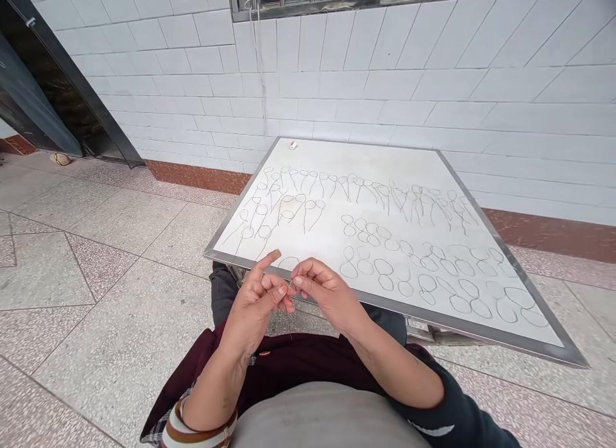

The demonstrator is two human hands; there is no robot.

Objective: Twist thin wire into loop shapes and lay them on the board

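Observation:
Over the near edge of the white tabletop, my two hands meet at a thin wire loop, whose tail hangs below the fingers. My left hand pinches the wire between thumb and bent fingers; its index finger sticks out, with a brownish covering at the tip. Closed thumb to index finger, my right hand grips the same wire from the right. The fingers partly hide the crossing point. Behind them lie several wire loops with tails, and to the right several figure-eight wire pieces.
The metal-edged table stands against a white tiled wall below a barred window. A small white-and-red item rests at its far left corner. Speckled floor tiles and a dark doorway are at left.

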